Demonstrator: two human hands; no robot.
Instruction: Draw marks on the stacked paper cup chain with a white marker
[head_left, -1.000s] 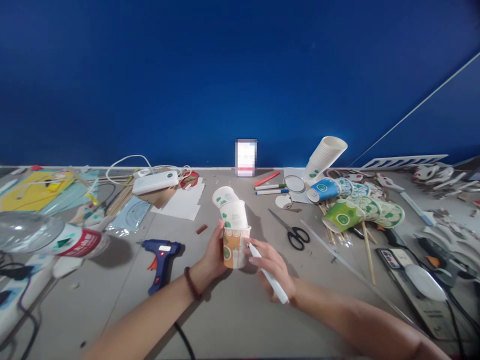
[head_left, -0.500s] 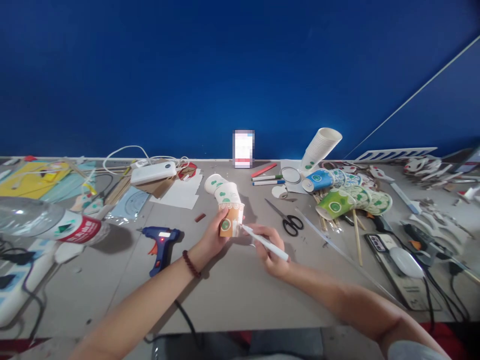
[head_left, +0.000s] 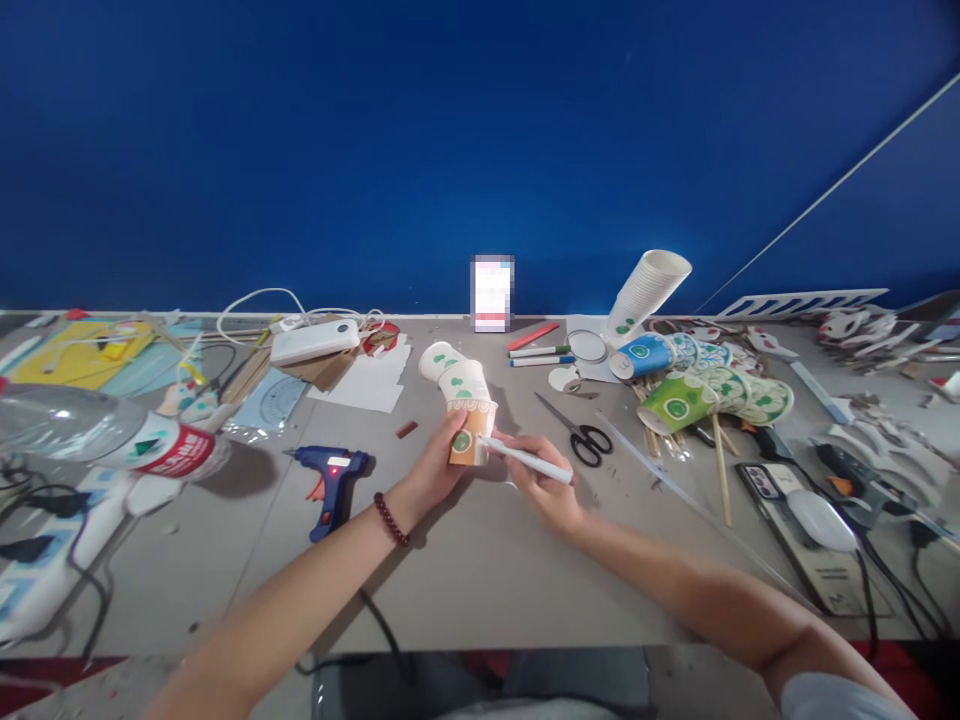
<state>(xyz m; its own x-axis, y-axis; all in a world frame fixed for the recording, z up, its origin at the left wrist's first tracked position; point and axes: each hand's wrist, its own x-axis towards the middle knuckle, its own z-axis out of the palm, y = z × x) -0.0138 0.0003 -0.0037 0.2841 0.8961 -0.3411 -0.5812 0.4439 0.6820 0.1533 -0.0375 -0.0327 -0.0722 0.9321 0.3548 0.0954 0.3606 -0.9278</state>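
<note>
My left hand [head_left: 442, 462] is wrapped round an orange paper cup [head_left: 472, 445], the nearest in a curved chain of joined cups. Beyond it in the chain are white cups [head_left: 459, 380] with green leaf prints. My right hand [head_left: 541, 480] grips a white pen [head_left: 534, 461], its tip at the right side of the orange cup. A dark red bead bracelet [head_left: 390, 518] circles my left wrist. Black-handled scissors [head_left: 590, 445] lie just beyond my right hand. A blue glue gun [head_left: 330, 485] with a small light rests left of my left hand.
At the left are a plastic bottle [head_left: 180, 450] and a power strip [head_left: 67, 545]. Capped markers [head_left: 540, 361] lie behind the scissors. A leaning cup stack [head_left: 649, 290], joined green cups [head_left: 679, 403] and a phone [head_left: 802, 565] are at the right. Blue wall behind.
The whole view has shifted slightly. The pen tip has moved left on the orange cup, and the pen lies flatter in my right hand. My left hand keeps its hold.
</note>
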